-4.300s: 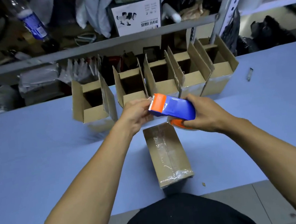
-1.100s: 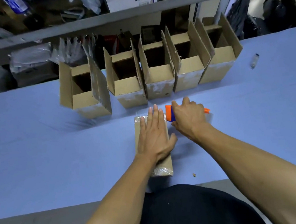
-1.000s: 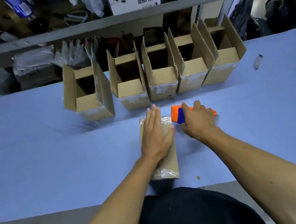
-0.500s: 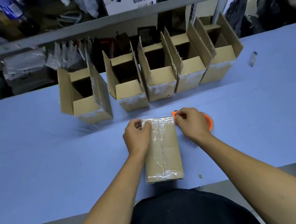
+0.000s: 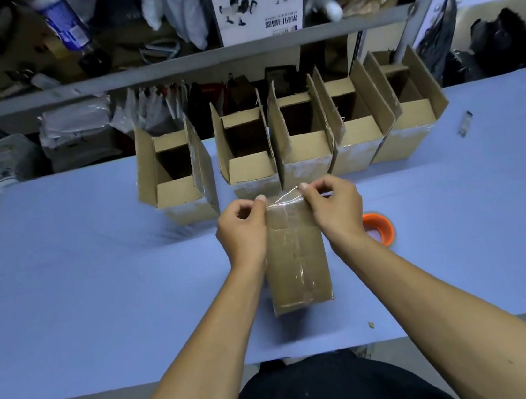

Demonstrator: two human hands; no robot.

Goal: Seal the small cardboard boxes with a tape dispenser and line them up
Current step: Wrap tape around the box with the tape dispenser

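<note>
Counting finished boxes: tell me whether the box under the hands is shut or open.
Shut. The box lies on its side, flaps closed under tape, whose loose end both hands pinch.

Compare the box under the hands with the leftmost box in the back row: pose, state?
The near box lies on its side, taped along its top face, both hands pinching loose tape at its far end. The leftmost box stands upright, top flaps open, untouched. Both are plain brown cardboard on the blue table.
</note>
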